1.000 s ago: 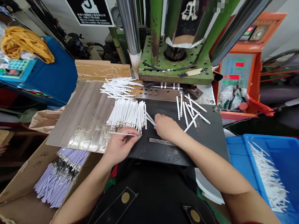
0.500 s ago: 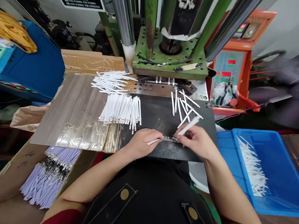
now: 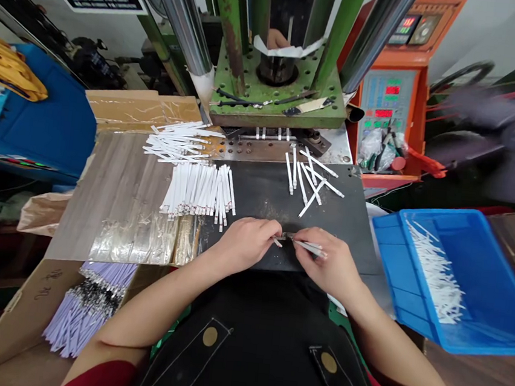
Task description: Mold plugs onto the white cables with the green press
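Note:
Close to the front edge of the black work plate (image 3: 258, 187), my left hand (image 3: 248, 240) is closed. A short white strip end (image 3: 277, 242) shows at its fingertips. My right hand (image 3: 328, 260) is closed in a pinch on thin white strips (image 3: 310, 247), seen nearly edge-on, their number unclear. Between the two hands lies a small dark metal bar (image 3: 286, 236), touched by the fingertips and partly covered by them. Ahead on the left sits a neat row of white strips (image 3: 198, 188). Several loose white strips (image 3: 313, 177) lie criss-crossed ahead on the right.
A green press (image 3: 275, 107) stands behind the plate. Another pile of white strips (image 3: 180, 142) lies back left. On the right are an orange control box (image 3: 418, 111) and a blue bin (image 3: 494, 288) holding strips. A cardboard box (image 3: 23, 310) with purple strips stands lower left.
My right hand has turned and lowered its strips from a raised, broadside slant to nearly flat. Both hands remain close together at the metal bar. The camera view has shifted slightly.

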A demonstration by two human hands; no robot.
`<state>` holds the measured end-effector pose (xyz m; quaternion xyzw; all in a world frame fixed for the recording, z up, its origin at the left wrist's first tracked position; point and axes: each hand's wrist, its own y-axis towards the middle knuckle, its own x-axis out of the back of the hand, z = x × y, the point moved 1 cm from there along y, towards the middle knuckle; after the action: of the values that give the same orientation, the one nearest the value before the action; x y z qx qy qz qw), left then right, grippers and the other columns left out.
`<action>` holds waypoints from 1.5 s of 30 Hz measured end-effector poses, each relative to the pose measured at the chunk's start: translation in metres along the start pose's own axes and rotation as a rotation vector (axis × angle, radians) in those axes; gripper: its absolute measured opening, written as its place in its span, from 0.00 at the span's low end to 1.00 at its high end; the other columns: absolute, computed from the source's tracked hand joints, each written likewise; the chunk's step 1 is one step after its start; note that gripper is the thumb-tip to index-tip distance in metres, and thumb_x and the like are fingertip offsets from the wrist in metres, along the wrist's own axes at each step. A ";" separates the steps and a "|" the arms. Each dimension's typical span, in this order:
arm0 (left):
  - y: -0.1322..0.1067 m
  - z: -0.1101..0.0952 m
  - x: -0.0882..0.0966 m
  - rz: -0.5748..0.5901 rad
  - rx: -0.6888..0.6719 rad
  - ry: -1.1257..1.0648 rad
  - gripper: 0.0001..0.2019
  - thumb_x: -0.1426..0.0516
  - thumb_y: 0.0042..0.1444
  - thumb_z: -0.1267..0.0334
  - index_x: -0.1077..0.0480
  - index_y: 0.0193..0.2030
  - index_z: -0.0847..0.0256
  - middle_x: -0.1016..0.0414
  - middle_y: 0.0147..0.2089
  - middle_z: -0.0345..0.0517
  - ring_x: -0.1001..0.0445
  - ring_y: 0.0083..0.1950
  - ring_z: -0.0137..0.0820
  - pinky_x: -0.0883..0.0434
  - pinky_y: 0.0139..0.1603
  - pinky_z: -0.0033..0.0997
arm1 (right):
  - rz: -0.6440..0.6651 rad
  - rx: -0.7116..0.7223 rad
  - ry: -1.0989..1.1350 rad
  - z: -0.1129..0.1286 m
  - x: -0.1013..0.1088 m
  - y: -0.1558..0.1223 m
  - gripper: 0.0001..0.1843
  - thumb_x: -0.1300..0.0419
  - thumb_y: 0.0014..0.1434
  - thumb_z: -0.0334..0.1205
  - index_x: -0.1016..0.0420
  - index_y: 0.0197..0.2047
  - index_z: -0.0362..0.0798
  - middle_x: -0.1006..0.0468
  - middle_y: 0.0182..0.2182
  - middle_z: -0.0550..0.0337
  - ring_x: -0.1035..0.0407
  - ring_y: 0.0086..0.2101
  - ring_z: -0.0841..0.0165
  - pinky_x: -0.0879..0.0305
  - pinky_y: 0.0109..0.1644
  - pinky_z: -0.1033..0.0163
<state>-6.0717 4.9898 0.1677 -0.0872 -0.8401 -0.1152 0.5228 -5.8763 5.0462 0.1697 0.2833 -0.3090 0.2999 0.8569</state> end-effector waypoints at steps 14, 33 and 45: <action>0.003 0.014 0.006 -0.221 0.033 -0.429 0.16 0.43 0.62 0.73 0.30 0.56 0.59 0.23 0.53 0.49 0.21 0.48 0.31 0.23 0.52 0.34 | -0.084 -0.207 0.093 -0.025 0.033 0.008 0.07 0.38 0.62 0.42 0.19 0.36 0.51 0.16 0.34 0.59 0.22 0.34 0.64 0.25 0.40 0.60; -0.027 0.016 -0.006 -0.222 0.155 -0.402 0.05 0.43 0.62 0.69 0.27 0.35 0.58 0.20 0.36 0.41 0.20 0.41 0.30 0.27 0.42 0.27 | -0.172 -0.036 0.200 -0.032 0.008 -0.007 0.08 0.40 0.64 0.36 0.18 0.37 0.53 0.16 0.32 0.58 0.22 0.34 0.64 0.24 0.39 0.56; -0.023 0.009 -0.006 -0.138 0.092 -0.133 0.08 0.48 0.65 0.71 0.28 0.43 0.58 0.22 0.38 0.42 0.23 0.39 0.30 0.27 0.42 0.29 | 0.086 0.153 0.097 -0.028 0.012 -0.009 0.12 0.45 0.68 0.36 0.18 0.43 0.52 0.15 0.37 0.55 0.22 0.38 0.63 0.23 0.44 0.56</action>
<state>-6.0828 4.9703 0.1559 -0.0127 -0.8814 -0.1062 0.4601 -5.8527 5.0633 0.1567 0.3195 -0.2554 0.3726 0.8330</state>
